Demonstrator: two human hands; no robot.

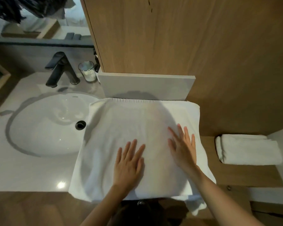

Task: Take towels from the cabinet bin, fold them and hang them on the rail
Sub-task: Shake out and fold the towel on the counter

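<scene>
Left hand (128, 162) and right hand (183, 148) press flat on towel (121, 128).

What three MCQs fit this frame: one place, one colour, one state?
1. Where does the large white towel lie?
A) folded on the wooden shelf
B) spread on the counter right of the sink
C) draped over a rail

2. What colour is the faucet?
A) chrome
B) gold
C) black

3. How are the hands?
A) both flat on the towel
B) both gripping a corner
C) one lifted clear

1 B: it lies flat beside the sink, left edge at its rim.
2 C: spout and handle are dark.
3 A: left hand and right hand rest on it, fingers straight.
</scene>
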